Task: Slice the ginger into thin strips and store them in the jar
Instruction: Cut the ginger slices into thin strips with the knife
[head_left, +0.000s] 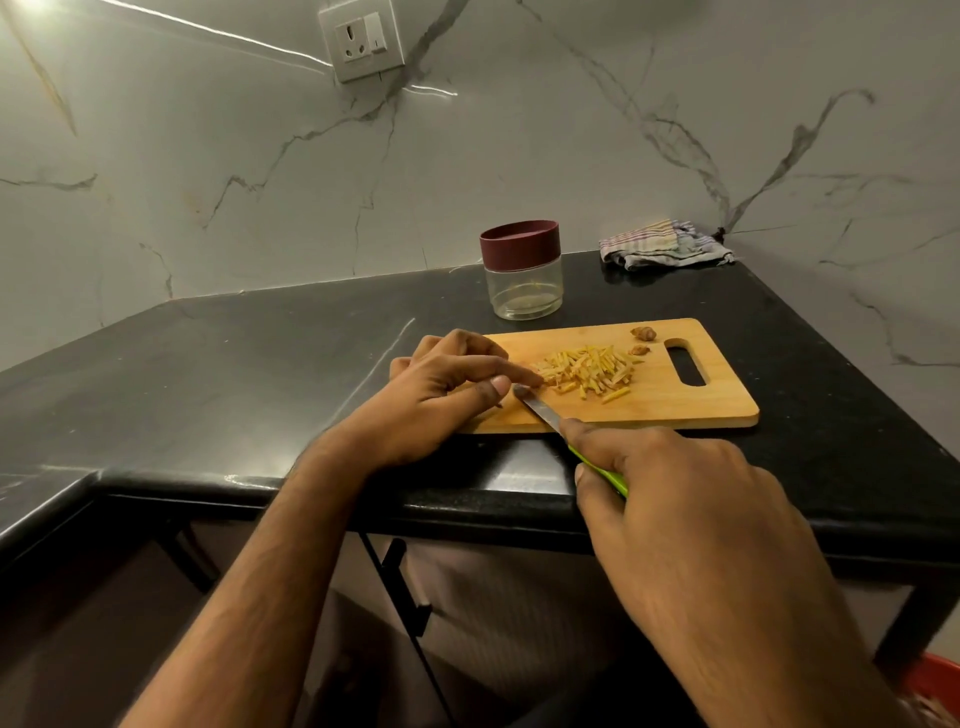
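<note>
A pile of thin yellow ginger strips (587, 370) lies in the middle of the wooden cutting board (670, 400). Two small ginger end pieces (643, 339) sit near the board's handle slot. My left hand (447, 392) rests on the board's left end, fingers bent, index fingertip touching the left edge of the pile. My right hand (670, 493) grips a green-handled knife (550, 418); its blade lies on the board, tip next to my left thumb. Behind the board stands a clear jar (523, 291) with its maroon lid (519, 243) on.
The board lies on a black stone counter (249, 364) near its front edge. A folded striped cloth (665, 244) sits in the back right corner. A marble wall with a socket (362, 39) rises behind. A red object (935, 680) shows at the lower right.
</note>
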